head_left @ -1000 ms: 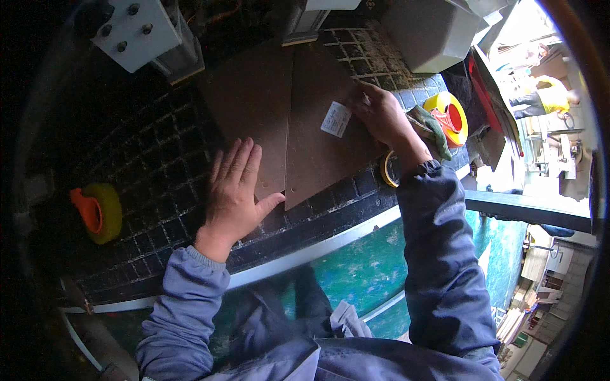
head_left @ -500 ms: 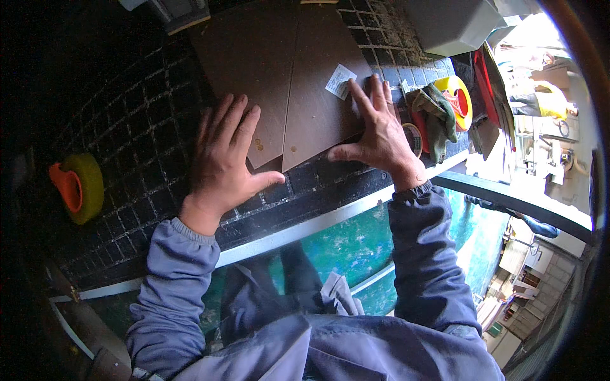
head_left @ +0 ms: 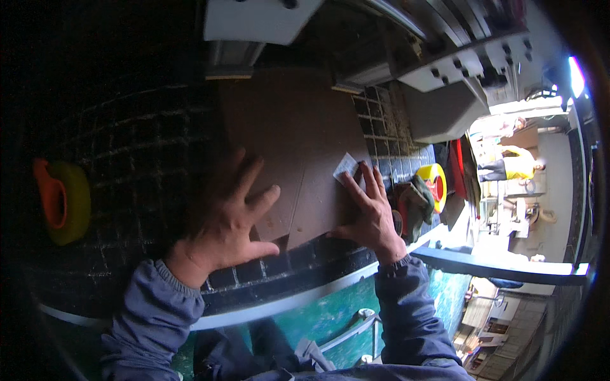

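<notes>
Two flat brown boards lie side by side on the black gridded table, parted by a thin slanting seam. My left hand is open, its fingers spread at the near left edge of the left board. On the right board my right hand rests with fingers outstretched and thumb out to the left. Its fingertips touch or almost touch a small white printed label. The boards' far ends run into shadow beneath grey machine parts.
A grey machine beam with bolts and a grey housing stand at the back. At far left sits a yellow tape roll with an orange holder. Another yellow roll and a dark green cloth lie right. A person in yellow stands far off.
The view has tilted up, showing more of the machine at the back. Both hands stay spread by the boards; the left fingers have shifted, and the right still lies near the label.
</notes>
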Action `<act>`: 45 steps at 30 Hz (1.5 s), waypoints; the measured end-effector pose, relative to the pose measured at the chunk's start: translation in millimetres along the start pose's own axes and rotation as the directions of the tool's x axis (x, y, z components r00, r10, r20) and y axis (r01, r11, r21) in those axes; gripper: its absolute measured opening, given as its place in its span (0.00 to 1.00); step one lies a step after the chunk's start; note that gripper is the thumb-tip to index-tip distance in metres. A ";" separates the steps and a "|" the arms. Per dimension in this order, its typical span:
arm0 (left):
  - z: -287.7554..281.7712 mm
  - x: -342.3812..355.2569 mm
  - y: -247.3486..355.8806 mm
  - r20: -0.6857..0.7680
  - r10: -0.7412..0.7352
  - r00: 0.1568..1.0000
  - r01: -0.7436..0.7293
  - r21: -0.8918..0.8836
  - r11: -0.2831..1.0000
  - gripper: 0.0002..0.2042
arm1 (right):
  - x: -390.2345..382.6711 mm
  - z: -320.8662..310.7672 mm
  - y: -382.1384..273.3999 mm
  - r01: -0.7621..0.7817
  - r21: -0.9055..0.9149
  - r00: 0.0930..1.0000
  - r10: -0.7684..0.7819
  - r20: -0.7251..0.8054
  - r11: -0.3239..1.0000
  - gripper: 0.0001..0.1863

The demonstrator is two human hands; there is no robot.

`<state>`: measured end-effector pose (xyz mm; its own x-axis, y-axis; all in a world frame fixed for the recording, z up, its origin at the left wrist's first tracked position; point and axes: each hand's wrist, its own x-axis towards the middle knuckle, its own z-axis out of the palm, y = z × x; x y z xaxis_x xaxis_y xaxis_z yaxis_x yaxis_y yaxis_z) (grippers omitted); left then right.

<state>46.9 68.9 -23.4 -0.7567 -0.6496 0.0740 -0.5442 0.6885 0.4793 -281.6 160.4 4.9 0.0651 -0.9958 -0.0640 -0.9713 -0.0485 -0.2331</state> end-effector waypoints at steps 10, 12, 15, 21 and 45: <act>-8.1 -1.7 -8.6 -0.115 -0.009 0.993 0.000 -0.073 0.997 0.48 | 9.6 5.7 -7.9 0.043 -0.006 0.999 -0.043 -0.013 0.999 0.62; -8.7 -1.5 -10.4 -0.127 -0.008 0.992 -0.004 -0.097 0.995 0.48 | 10.4 8.0 -8.2 0.069 0.008 0.997 -0.068 -0.046 0.998 0.61; -9.9 -1.7 -11.6 -0.124 -0.010 0.992 -0.004 -0.115 0.993 0.47 | 10.5 10.0 -9.9 0.065 0.045 0.996 -0.062 -0.069 0.997 0.61; -11.2 -2.6 -14.0 -0.070 -0.021 0.997 0.013 -0.110 0.994 0.49 | 18.3 7.0 -8.5 0.081 0.057 0.993 -0.076 -0.091 0.995 0.60; -10.5 21.7 -36.9 -0.095 -0.051 0.994 0.039 -0.125 0.991 0.54 | 55.5 5.4 6.6 0.118 0.063 0.987 -0.110 -0.118 0.991 0.58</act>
<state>54.4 26.1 -30.2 -0.6898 -0.7118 0.1323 -0.5241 0.6169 0.5871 -283.1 105.2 -5.4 0.1440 -0.9866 0.0768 -0.9404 -0.1606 -0.2999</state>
